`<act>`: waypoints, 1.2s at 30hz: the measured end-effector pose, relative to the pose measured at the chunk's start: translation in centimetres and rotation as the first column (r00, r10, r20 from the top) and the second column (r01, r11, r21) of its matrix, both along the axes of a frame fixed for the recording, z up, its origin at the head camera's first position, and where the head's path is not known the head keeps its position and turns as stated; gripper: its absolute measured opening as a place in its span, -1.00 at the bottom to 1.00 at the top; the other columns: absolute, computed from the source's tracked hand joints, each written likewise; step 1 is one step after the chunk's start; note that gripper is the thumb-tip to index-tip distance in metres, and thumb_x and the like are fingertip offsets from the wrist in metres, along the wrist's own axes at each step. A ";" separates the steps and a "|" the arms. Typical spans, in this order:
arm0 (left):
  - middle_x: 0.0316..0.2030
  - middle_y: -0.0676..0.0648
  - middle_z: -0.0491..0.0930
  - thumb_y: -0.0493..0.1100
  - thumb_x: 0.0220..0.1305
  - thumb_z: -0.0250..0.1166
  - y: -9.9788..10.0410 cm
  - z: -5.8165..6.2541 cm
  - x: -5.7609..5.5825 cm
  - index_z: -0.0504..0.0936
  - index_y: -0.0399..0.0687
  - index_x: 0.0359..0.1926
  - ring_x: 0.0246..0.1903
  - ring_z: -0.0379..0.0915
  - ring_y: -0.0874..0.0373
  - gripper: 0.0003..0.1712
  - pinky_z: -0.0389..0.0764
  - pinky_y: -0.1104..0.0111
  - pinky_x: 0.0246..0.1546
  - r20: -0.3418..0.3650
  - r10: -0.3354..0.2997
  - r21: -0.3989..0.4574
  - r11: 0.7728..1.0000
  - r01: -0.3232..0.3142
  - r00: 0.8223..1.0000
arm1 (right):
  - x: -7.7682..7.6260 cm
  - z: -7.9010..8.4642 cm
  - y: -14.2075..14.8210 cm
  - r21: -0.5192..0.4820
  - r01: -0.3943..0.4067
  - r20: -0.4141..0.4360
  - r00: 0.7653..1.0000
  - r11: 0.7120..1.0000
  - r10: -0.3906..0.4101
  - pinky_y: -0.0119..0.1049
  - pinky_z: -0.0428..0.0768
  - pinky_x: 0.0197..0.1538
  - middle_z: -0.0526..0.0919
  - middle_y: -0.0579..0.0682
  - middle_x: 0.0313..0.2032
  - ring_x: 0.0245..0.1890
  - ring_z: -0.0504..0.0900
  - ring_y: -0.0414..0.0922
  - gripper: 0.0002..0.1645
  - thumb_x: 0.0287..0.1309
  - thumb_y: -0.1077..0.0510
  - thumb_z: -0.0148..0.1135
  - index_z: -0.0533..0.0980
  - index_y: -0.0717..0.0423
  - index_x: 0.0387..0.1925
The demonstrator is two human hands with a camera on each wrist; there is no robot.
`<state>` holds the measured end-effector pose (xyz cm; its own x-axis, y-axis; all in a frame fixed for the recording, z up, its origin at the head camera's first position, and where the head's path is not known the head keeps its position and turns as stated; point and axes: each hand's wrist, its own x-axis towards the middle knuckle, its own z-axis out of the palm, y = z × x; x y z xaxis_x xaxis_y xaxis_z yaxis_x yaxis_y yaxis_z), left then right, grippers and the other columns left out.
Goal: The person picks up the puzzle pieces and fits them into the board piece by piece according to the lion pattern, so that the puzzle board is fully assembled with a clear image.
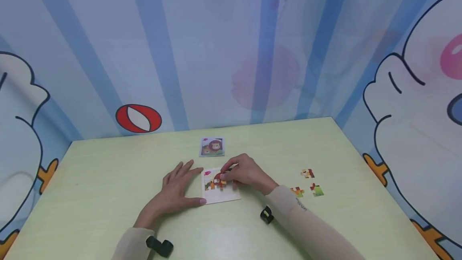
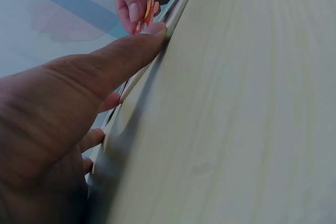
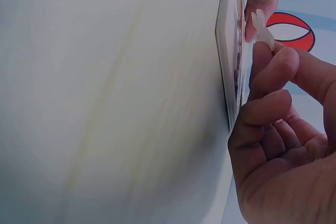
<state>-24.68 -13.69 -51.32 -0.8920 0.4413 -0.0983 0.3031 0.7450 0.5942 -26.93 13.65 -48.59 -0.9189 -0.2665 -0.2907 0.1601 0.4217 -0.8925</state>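
Observation:
A white puzzle board (image 1: 225, 197) lies on the table with several joined pieces (image 1: 210, 183) in its upper part, showing a pink patch and a brown and orange picture. My left hand (image 1: 175, 196) is spread along the board's left side, its thumb touching the near left corner and a fingertip at the far left corner. Over the board, my right hand (image 1: 248, 173) pinches a puzzle piece (image 3: 262, 31) between thumb and fingers. In the left wrist view, this puzzle piece (image 2: 149, 14) shows a red and orange side. The right fingers partly hide the board's right side.
Behind the board lies a small picture card (image 1: 211, 147) with a lion. To the right are three loose puzzle pieces (image 1: 308, 173), one partly behind the right sleeve (image 1: 303, 212). A printed fabric wall (image 1: 216, 71) rises at the pale table's (image 1: 108, 179) back edge.

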 end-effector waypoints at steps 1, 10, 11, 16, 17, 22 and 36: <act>0.76 -0.14 -0.08 0.33 0.13 0.59 0.0 0.0 0.0 0.32 0.24 0.64 0.74 -0.38 -0.34 0.12 -0.22 -0.43 0.61 0.000 0.000 0.001 1.000 0.000 1.000 | 0.0 0.0 -0.1 0.005 -0.003 0.000 1.000 1.000 0.003 -0.39 0.44 -0.54 0.83 -0.01 -0.47 -0.73 0.51 -0.22 -0.86 0.22 0.13 0.57 0.79 0.06 -0.21; 0.76 -0.15 -0.07 0.31 0.13 0.60 0.0 0.1 0.1 0.33 0.23 0.63 0.74 -0.38 -0.35 0.11 -0.22 -0.43 0.61 -0.003 -0.004 0.011 1.000 0.004 1.000 | 0.0 0.1 -1.1 0.076 0.005 -0.006 1.000 0.997 -0.005 -0.41 0.54 -0.54 0.81 -0.05 -0.49 -0.74 0.51 -0.25 -0.88 0.18 0.15 0.60 0.78 0.06 -0.27; 0.76 -0.15 -0.06 0.32 0.13 0.60 0.0 0.1 0.1 0.33 0.23 0.63 0.74 -0.38 -0.34 0.11 -0.22 -0.44 0.61 -0.003 -0.004 0.011 1.000 0.004 1.000 | 0.0 0.1 -1.2 0.081 0.004 -0.006 1.000 0.997 -0.003 -0.41 0.53 -0.55 0.81 -0.05 -0.49 -0.74 0.51 -0.24 -0.88 0.19 0.15 0.60 0.77 0.06 -0.27; 0.76 -0.15 -0.06 0.32 0.13 0.60 0.0 0.0 0.1 0.33 0.23 0.63 0.74 -0.38 -0.34 0.11 -0.21 -0.44 0.61 -0.006 -0.005 0.011 1.000 0.005 1.000 | -0.2 0.1 -1.3 0.091 -0.017 -0.003 1.000 0.996 0.017 -0.41 0.55 -0.56 0.82 -0.04 -0.47 -0.73 0.51 -0.23 -0.90 0.20 0.17 0.59 0.77 0.07 -0.29; 0.76 -0.15 -0.06 0.32 0.13 0.59 0.0 0.0 0.0 0.33 0.23 0.63 0.74 -0.38 -0.34 0.11 -0.22 -0.43 0.61 -0.005 -0.005 0.010 1.000 0.005 1.000 | -0.2 0.0 -1.3 0.088 -0.022 0.000 1.000 0.996 0.022 -0.41 0.55 -0.55 0.82 -0.04 -0.46 -0.73 0.52 -0.23 -0.91 0.21 0.18 0.58 0.77 0.08 -0.29; 0.76 -0.14 -0.08 0.34 0.14 0.59 -0.1 0.0 0.0 0.32 0.25 0.64 0.74 -0.40 -0.33 0.11 -0.23 -0.43 0.61 0.000 -0.004 0.006 1.000 0.004 1.000 | -0.3 0.1 -1.4 0.106 -0.039 -0.012 0.999 0.994 0.041 -0.42 0.57 -0.54 0.82 -0.05 -0.43 -0.71 0.53 -0.22 -0.92 0.21 0.20 0.56 0.78 0.09 -0.28; 0.76 -0.15 -0.07 0.33 0.14 0.58 0.0 0.3 0.2 0.32 0.24 0.64 0.75 -0.40 -0.33 0.11 -0.22 -0.42 0.61 -0.001 -0.001 0.004 1.000 0.001 1.000 | -0.5 0.4 -2.1 0.228 -0.034 -0.043 0.998 0.973 0.045 -0.43 0.54 -0.56 0.77 -0.04 -0.39 -0.70 0.52 -0.23 -0.85 0.15 0.16 0.63 0.74 0.01 -0.29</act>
<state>-24.51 -13.68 -50.99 -0.8915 0.4428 -0.0953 0.3049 0.7422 0.5968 -27.48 11.55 -48.20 -0.9231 -0.2352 -0.3043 0.0988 0.6196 -0.7787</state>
